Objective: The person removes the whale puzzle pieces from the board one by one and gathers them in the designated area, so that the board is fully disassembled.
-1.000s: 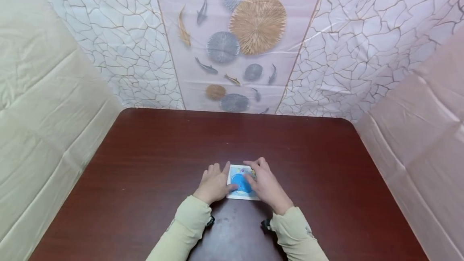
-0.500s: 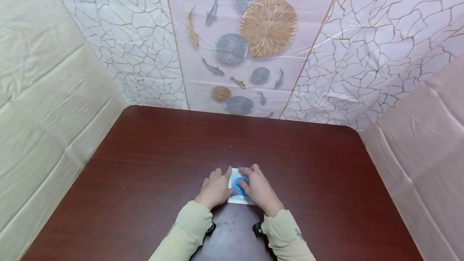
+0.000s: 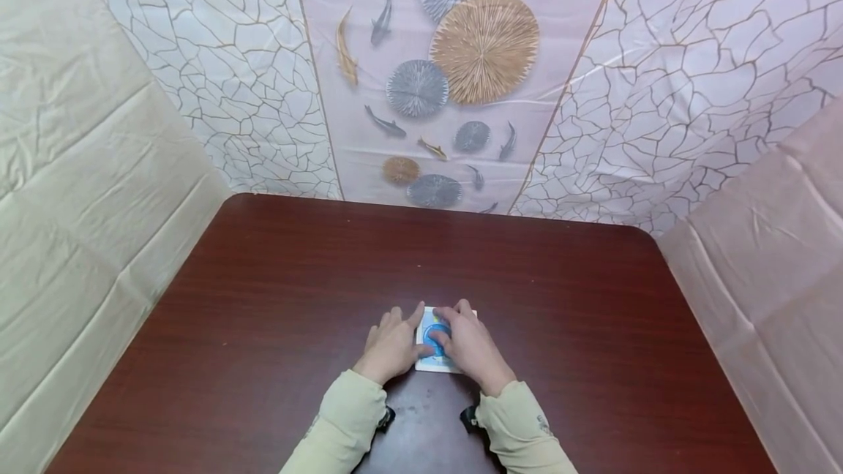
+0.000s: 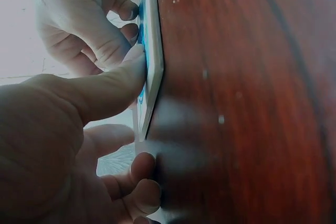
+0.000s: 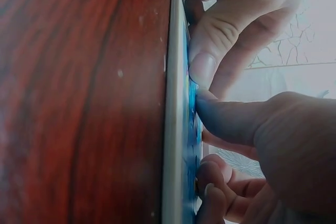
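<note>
A small flat board (image 3: 435, 366) with a pale rim and a blue picture (image 3: 429, 332) lies on the table. My left hand (image 3: 387, 348) is at its left side, the thumb pressing on the face and the index finger stretched along the edge. From the right, my right hand (image 3: 476, 348) covers much of the board, its thumb and bent fingers touching the picture. Both wrist views show the thick board edge (image 5: 173, 129) low against the table, with the fingertips on its upper face. Whether the right fingers pinch a separate piece is hidden.
The dark red-brown table (image 3: 296, 269) surrounds the board. Behind it hangs a cloth backdrop (image 3: 369, 152) printed with fish and round shapes, and pale cloth walls (image 3: 79, 225) close in both sides.
My right hand has shifted left from the board's right side over its middle, hiding more of the picture. The left hand keeps its place. The head view has tilted slightly.
</note>
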`<control>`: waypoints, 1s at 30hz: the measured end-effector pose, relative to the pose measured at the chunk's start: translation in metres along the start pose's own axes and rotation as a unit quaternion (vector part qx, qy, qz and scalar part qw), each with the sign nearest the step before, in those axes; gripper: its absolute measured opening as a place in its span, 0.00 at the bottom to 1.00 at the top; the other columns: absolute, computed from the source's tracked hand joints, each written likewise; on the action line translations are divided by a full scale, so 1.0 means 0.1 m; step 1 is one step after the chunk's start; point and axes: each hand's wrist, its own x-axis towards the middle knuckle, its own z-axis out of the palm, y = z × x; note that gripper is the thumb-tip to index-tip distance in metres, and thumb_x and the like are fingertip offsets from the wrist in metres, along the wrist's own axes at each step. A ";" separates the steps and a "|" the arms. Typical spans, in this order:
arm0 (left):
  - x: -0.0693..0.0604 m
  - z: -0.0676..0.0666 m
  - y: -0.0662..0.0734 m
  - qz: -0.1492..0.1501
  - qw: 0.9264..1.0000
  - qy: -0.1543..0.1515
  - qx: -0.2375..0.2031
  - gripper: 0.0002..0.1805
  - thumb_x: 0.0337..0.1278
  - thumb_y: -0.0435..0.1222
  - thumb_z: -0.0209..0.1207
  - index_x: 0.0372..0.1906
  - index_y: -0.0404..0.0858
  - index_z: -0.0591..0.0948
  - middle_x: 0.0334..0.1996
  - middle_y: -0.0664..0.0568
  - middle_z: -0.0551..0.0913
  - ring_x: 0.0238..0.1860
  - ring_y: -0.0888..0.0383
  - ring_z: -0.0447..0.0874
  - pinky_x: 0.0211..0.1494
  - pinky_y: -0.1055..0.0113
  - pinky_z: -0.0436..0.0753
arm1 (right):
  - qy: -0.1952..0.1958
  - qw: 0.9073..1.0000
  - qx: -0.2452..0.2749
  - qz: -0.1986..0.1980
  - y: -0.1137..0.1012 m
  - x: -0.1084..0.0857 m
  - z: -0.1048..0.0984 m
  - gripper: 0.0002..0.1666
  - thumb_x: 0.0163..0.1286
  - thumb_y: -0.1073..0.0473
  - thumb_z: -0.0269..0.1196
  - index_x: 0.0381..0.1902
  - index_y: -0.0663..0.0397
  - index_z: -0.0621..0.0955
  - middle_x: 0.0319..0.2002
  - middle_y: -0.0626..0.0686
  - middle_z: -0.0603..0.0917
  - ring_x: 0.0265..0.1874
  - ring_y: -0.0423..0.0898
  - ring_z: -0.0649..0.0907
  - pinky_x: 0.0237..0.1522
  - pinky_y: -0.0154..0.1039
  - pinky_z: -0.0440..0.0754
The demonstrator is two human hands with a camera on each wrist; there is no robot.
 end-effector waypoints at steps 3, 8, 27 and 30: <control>0.01 0.01 0.00 -0.004 1.000 -0.009 -0.002 0.43 0.53 0.55 0.66 0.73 0.45 0.66 0.40 0.44 0.71 0.36 0.50 0.68 0.34 0.59 0.69 | -0.004 1.000 -0.006 0.000 0.00 0.00 -0.01 0.24 0.67 0.53 0.66 0.58 0.57 0.80 0.38 0.51 0.70 0.25 0.42 0.72 0.33 0.39 0.74; 0.02 0.00 -0.01 -0.009 1.000 -0.011 -0.010 0.43 0.52 0.55 0.67 0.72 0.45 0.67 0.40 0.44 0.71 0.35 0.50 0.68 0.33 0.60 0.69 | -0.021 0.999 -0.026 -0.010 -0.01 0.03 -0.02 0.22 0.67 0.54 0.66 0.56 0.56 0.79 0.38 0.51 0.71 0.27 0.43 0.73 0.37 0.42 0.76; 0.03 0.00 -0.03 -0.013 0.999 -0.016 -0.032 0.41 0.53 0.55 0.66 0.72 0.47 0.68 0.47 0.39 0.73 0.41 0.45 0.72 0.37 0.54 0.73 | -0.085 0.995 -0.043 0.002 -0.09 0.12 -0.13 0.14 0.68 0.58 0.65 0.49 0.53 0.76 0.40 0.53 0.72 0.29 0.46 0.77 0.36 0.43 0.77; 0.04 0.02 -0.04 -0.015 0.999 -0.008 -0.036 0.38 0.59 0.56 0.61 0.71 0.47 0.68 0.44 0.40 0.73 0.39 0.47 0.72 0.34 0.57 0.71 | -0.086 0.995 -0.049 0.002 -0.09 0.13 -0.14 0.15 0.66 0.62 0.65 0.49 0.52 0.75 0.39 0.53 0.73 0.30 0.47 0.77 0.36 0.44 0.77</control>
